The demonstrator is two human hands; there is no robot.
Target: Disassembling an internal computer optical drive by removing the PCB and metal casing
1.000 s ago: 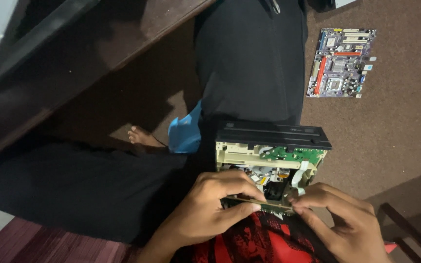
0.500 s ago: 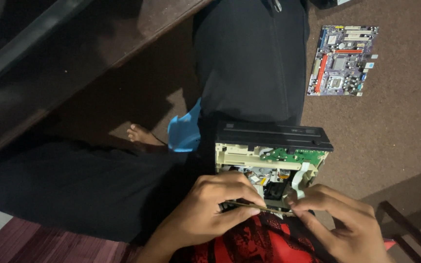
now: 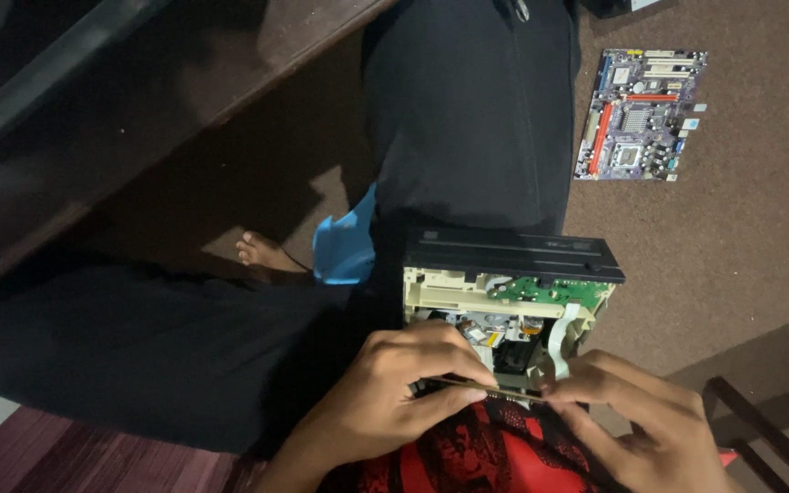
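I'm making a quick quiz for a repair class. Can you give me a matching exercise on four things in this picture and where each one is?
Things:
1. opened disc drive
2. circuit board
3. blue item
4. bare foot

Places:
A. flat on the brown carpet, top right
B. beside the blue item, on its left
C. just left of the drive, by the dark trousers
D. on the lap, under both hands

Pairs: 1-D, 2-A, 3-C, 4-B

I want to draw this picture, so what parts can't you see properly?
All in the head view:
- Near end of the opened disc drive: covered by the left hand and right hand.
- The thin strip pinched between them: too slim and dark to identify.
- Circuit board on the carpet: parts too small to make out.
- Right wrist: cut off by the bottom edge.
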